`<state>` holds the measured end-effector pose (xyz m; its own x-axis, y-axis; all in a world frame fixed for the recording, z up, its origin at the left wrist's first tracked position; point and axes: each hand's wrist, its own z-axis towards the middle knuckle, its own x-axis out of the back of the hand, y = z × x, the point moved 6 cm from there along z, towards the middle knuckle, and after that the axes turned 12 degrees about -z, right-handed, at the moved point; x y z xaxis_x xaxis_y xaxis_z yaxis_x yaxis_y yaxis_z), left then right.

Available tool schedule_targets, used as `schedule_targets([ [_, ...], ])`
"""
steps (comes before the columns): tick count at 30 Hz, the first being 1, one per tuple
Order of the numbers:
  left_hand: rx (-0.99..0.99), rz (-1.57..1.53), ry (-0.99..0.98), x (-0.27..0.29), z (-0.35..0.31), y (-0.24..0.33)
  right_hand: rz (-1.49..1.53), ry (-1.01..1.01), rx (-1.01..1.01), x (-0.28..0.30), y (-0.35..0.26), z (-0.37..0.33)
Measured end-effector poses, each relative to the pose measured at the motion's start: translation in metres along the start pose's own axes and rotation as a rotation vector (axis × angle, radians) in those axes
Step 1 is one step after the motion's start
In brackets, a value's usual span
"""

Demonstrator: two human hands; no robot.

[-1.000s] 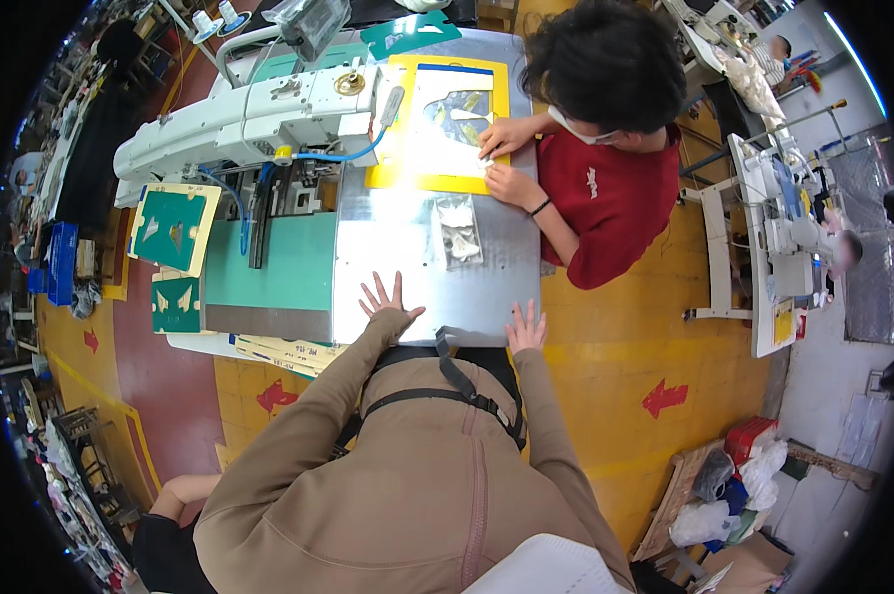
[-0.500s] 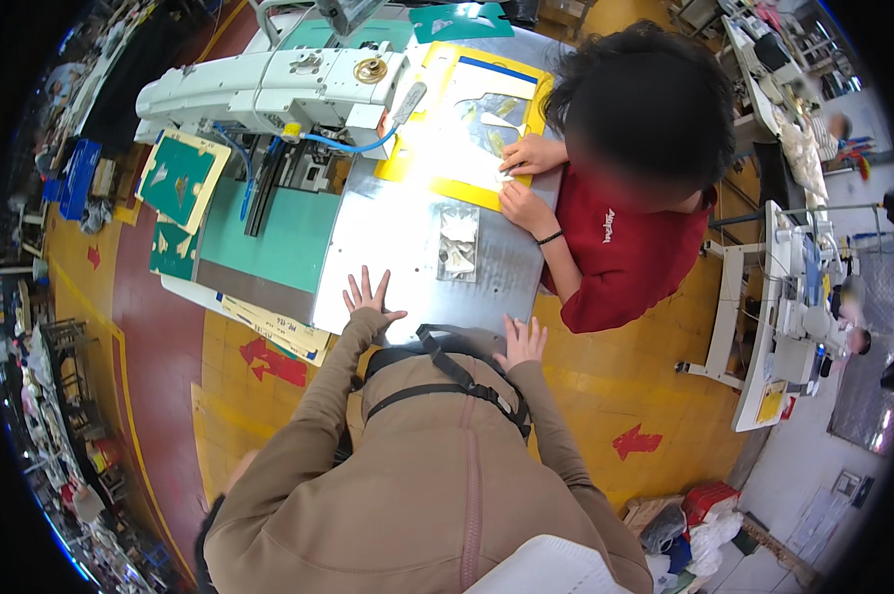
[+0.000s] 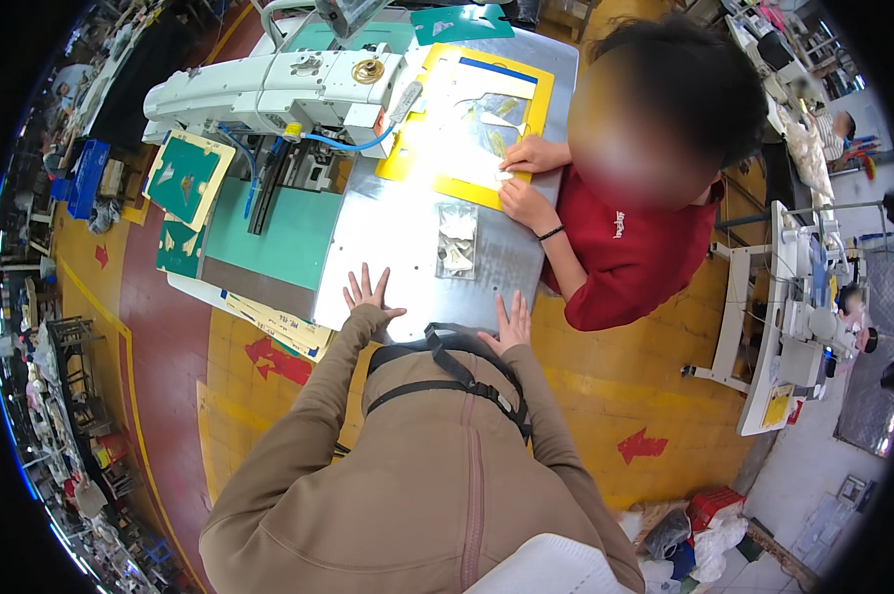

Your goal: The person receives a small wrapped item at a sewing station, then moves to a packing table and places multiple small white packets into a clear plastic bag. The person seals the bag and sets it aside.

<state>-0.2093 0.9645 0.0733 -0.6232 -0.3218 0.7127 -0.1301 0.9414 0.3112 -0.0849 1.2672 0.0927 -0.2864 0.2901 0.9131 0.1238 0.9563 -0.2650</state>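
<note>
Head view: the left hand (image 3: 370, 294) and right hand (image 3: 512, 324) rest open, fingers spread, gripping nothing, at the metal bench's (image 3: 388, 233) near edge, seemingly for support; beyond them the clear bag (image 3: 457, 243) of white pieces lies flat, perhaps handy for the co-worker's hands (image 3: 528, 204), grip unclear, at the yellow frame's (image 3: 456, 192) near right corner

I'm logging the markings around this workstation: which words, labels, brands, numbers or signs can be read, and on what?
Signs: red arrows, wordless, on the yellow floor.
Red shirt: small pale lettering on it, not copied out here.
Stacked cream boards: dark handwritten marks, not copied out.
Cream-edged green template: marks on its border, too small to read.
</note>
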Motion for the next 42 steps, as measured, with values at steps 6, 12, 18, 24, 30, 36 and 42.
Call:
schedule_targets([
  [6,-0.013,-0.021,0.031,-0.001,-0.001,-0.003,-0.010,0.031,-0.008,0.003,-0.002,-0.001],
  [12,0.007,-0.017,0.026,0.001,-0.007,-0.002,0.303,-0.019,-0.250,0.015,-0.028,0.023],
  [18,0.000,-0.009,0.032,0.001,0.000,-0.003,0.175,0.132,-0.227,0.062,-0.101,0.079],
  [24,-0.023,-0.024,0.025,0.000,0.003,0.005,0.405,0.387,-0.246,0.065,-0.076,0.086],
  [30,-0.326,-0.739,0.188,-0.007,0.045,-0.021,0.790,0.114,0.049,0.064,-0.069,0.067],
  [36,-0.492,-1.311,-0.348,0.011,0.022,0.067,1.193,-0.310,0.206,0.029,-0.049,0.033],
  [42,-0.220,-1.080,-0.426,-0.023,0.017,0.063,1.220,-0.150,0.045,0.018,-0.041,0.037],
])
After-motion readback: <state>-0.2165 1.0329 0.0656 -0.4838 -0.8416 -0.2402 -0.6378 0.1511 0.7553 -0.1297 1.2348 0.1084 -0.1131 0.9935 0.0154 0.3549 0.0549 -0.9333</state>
